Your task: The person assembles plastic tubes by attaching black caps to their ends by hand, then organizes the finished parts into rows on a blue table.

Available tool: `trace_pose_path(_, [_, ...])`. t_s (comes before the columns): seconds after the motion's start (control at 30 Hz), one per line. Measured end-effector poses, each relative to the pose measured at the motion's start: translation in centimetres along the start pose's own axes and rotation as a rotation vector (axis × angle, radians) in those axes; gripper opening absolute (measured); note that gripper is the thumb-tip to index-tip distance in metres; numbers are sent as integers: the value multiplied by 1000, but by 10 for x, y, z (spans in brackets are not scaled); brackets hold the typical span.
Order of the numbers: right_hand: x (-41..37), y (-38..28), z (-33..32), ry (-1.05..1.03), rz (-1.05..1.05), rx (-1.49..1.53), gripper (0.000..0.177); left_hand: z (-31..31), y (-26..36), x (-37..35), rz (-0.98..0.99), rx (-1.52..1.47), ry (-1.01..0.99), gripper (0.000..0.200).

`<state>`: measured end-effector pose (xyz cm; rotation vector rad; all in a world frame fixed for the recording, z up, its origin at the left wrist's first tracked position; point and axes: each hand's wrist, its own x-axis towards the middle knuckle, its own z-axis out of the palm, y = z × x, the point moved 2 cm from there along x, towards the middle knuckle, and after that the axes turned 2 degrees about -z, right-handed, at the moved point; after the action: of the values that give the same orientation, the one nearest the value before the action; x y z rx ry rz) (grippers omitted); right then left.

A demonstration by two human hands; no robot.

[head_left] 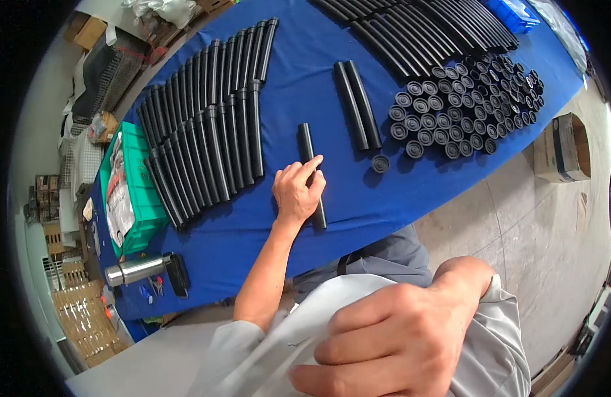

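Closest to me, at the bottom of the frame, my right hand [391, 344] is curled up. Its fingers are together and grip a white cloth [279, 351]. In the lower left, a flask [135, 270] lies on the edge of the blue table [358, 205], next to a green crate [143, 192].

A bit further out, in the middle, my left hand [295, 192] is on one black tube [306, 140]. My fingers are bent around it and pinch it. The tube lies flat on the table and points away from me.

Just right of it sits one cap [381, 163], all alone. Past that, two tubes [357, 106] lie side by side and touch.

To the right is a big bunch of caps [464, 99], packed close. I think these are not used yet.

In the upper left are rows of tubes [206, 126], neat and tight. They look done to me, but I cannot tell for sure. At the top right, the far tubes [418, 33] lie in a long row. So I think a lot is done and a lot is left.
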<state>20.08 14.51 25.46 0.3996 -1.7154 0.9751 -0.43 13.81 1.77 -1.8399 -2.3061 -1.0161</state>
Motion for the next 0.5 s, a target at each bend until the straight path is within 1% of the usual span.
trace_pose_path(0.07, [-2,-1,3,123,-6,-61,31,-2,2,-5,-12,1,-11,30])
trace_pose_path(0.2, [4,5,-4,207,10,-59,29,0,2,-1,-2,-13,-9,30])
trace_pose_path(0.33, [-5,-1,-4,228,115,140,23,-3,1,0,11,-12,12,29])
trace_pose_path(0.4, [-15,8,-15,146,224,105,19,-4,1,0,23,-58,48,26])
trace_pose_path(0.47, [-39,36,-35,-55,399,-117,17,-4,-1,-1,-28,-45,0,26])
trace_pose_path(0.5, [-52,61,-26,40,495,-161,17,-4,-1,-2,-21,-19,-6,27])
